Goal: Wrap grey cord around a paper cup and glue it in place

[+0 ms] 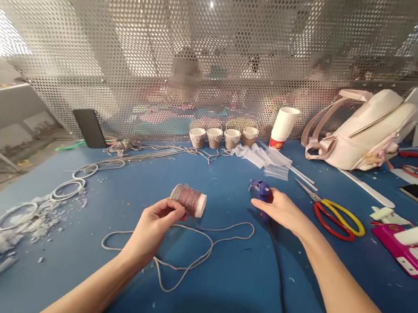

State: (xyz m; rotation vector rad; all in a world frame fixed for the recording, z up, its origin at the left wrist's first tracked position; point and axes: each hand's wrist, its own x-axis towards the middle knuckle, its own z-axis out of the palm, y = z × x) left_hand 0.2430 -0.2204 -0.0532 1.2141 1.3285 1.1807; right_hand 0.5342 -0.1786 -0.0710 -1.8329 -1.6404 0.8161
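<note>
My left hand (159, 220) is closed, thumb and fingers pinched at the near edge of a paper cup (190, 201) wound with grey and reddish cord. The cup lies on its side, its bare white end pointing right. From around that hand a loose grey cord (196, 265) loops across the blue table (86, 275). My right hand (281, 208) is wrapped round a blue hot glue gun (260, 188), whose nozzle end points left. A black cable (277, 276) runs from the gun down over the near table edge.
Several cord-wrapped cups (231, 139) stand at the back, near stacked paper cups (284, 126) and clear strips (268, 160). Scissors (338, 217), a pink power strip (405, 250) and a backpack (370, 134) are to the right. White rings (67, 190), scraps and a phone (89, 127) lie left. A perforated metal screen (131, 45) borders the back.
</note>
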